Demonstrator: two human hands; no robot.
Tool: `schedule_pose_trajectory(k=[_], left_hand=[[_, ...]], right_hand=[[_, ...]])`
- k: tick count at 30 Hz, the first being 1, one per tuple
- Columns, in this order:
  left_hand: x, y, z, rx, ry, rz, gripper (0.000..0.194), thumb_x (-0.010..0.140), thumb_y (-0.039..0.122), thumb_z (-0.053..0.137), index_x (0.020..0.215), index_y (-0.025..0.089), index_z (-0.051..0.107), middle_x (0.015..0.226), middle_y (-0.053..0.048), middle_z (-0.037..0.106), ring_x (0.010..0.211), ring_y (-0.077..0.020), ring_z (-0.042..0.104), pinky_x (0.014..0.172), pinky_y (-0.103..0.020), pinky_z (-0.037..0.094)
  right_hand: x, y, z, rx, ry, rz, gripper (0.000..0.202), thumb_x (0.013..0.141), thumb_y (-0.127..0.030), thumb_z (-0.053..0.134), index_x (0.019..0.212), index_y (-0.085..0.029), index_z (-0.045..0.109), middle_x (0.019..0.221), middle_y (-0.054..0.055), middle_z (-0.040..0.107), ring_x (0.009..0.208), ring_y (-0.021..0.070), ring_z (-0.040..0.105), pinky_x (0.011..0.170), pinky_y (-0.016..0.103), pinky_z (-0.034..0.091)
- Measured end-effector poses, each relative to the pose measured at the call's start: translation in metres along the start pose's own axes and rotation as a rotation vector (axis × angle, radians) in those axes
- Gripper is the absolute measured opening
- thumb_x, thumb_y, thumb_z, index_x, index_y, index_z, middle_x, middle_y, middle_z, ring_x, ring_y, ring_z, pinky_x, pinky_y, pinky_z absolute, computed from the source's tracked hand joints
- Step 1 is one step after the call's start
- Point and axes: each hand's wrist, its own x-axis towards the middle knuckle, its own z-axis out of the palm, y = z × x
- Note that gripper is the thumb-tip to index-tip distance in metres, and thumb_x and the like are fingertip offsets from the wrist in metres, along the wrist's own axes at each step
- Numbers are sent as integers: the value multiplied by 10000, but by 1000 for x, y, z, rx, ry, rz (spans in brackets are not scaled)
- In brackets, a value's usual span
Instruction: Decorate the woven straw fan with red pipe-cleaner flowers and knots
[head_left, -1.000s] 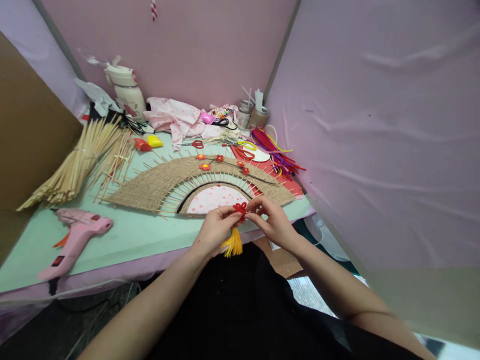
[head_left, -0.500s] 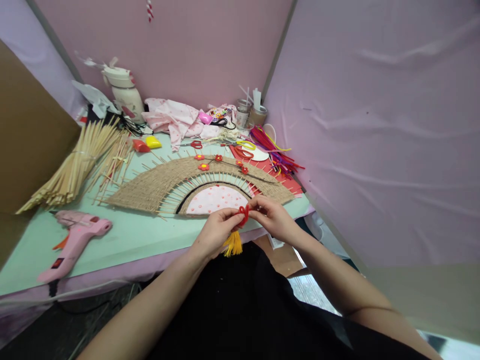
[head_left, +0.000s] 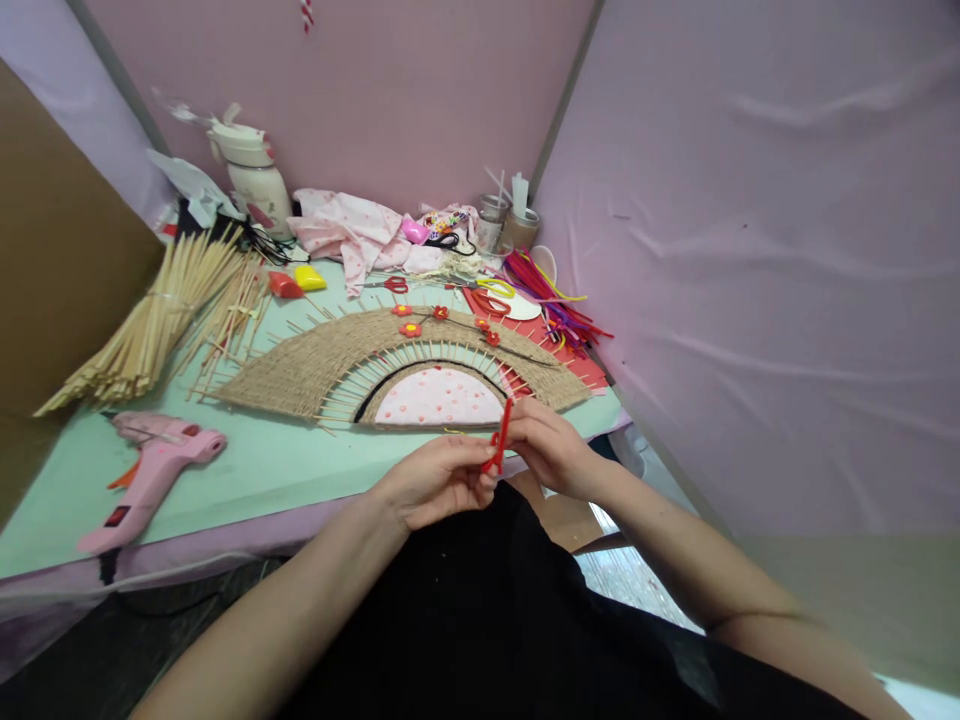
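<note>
A red pipe cleaner (head_left: 505,432), bent into a loop with one end standing up, is held in front of me at the table's near edge. My left hand (head_left: 442,478) pinches its lower part between thumb and fingers. From the other side, the closed fingers of my right hand (head_left: 551,447) grip it; their tips are partly hidden behind the red strip. Just beyond both hands lies a large fan (head_left: 292,372) of twine woven over thin sticks, with red and yellow flowers and a pink dotted half-circle (head_left: 439,396) at its centre. A bit of yellow cord (head_left: 459,432) shows beyond my left hand.
At left lie a pink glue gun (head_left: 150,480) and bundled wooden sticks (head_left: 139,330). Along the back stand a bottle (head_left: 256,185), pink dotted cloth (head_left: 349,230) and cups (head_left: 519,228). Scissors (head_left: 495,300) and loose pipe cleaners (head_left: 559,305) lie at the right.
Both hands have come slightly lower and turned, so the red pipe cleaner's end now points up. The yellow tassel below my left hand is no longer visible.
</note>
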Motion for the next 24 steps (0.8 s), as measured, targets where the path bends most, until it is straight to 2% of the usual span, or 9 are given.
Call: schedule_pose_trajectory(k=[2,4,6,9,12,15,19,24], left_hand=[[-6,-2,5,-85,-39,-89,114,664,169,720,683,120,620,619,-2,533,528,-48,466,548,-191,398],[-9,-3,8,-80,-32,-60,113,665,183,716,676,124,620,610,3,531,523,-48,458,549,-194,395],[-9,-4,9,42,67,129,119,674,221,706,664,130,630,600,5,539,528,-57,462,552,-197,388],[-3,-4,5,346,321,512,125,700,271,678,671,152,654,613,2,580,577,-88,506,591,-212,399],[3,-6,-2,602,447,686,129,728,290,646,705,166,672,664,-16,633,643,-127,556,647,-234,421],[7,-10,-6,706,463,736,144,736,309,635,753,178,693,721,-30,671,673,-148,579,652,-241,425],[6,-12,-5,748,465,760,155,728,315,640,764,185,716,742,-40,689,677,-158,584,656,-242,421],[2,-7,-2,792,394,662,163,737,300,623,750,173,724,732,-47,683,668,-156,573,643,-246,418]], right_hand=[[-6,5,4,-18,57,-119,134,916,-236,453,954,-245,582,871,70,624,817,180,576,722,339,465],[-8,7,8,1,95,-123,137,912,-271,467,940,-252,599,864,69,629,819,182,588,737,353,472],[-5,5,11,65,133,36,134,904,-273,485,961,-240,602,899,75,625,854,182,587,764,359,480],[5,-3,11,316,132,415,140,876,-275,531,979,-203,591,927,72,621,858,166,586,756,329,492],[12,-10,10,576,69,659,124,829,-285,584,888,-179,609,823,29,630,766,137,590,721,290,491],[15,-13,11,637,98,753,142,775,-306,643,817,-172,623,767,8,634,730,128,588,723,285,484],[15,-15,13,599,144,753,187,749,-347,671,762,-169,617,729,6,629,714,130,588,701,279,481],[13,-16,6,472,14,674,92,795,-255,600,791,-163,603,737,10,616,670,114,549,613,238,449]])
